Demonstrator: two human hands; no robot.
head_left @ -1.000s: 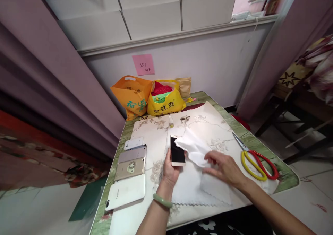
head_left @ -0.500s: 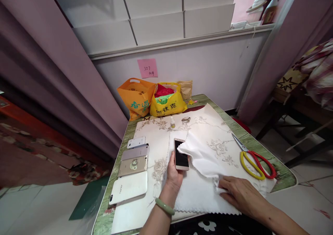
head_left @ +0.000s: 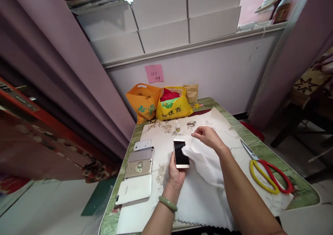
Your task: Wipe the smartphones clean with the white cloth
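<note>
My left hand, with a green bangle at the wrist, holds a gold-edged phone from below, its black screen up. A white cloth with a scalloped edge lies on the near part of the table, and one corner rests over the phone's right side. My right hand is above the cloth's far edge, its thumb and fingers pinched together; what they hold, if anything, is too small to make out. A small bottle and a bundle of thin dark wire-like pieces lie just beyond.
Several phones lie in a column on the left of the green table. Scissors with red and yellow handles lie at the right. An orange bag, a yellow bag and a brown pouch stand at the back.
My right hand has left the cloth's near right edge and moved forward and left, beyond the cloth. The phone stays in my left hand. The view has shifted slightly.
</note>
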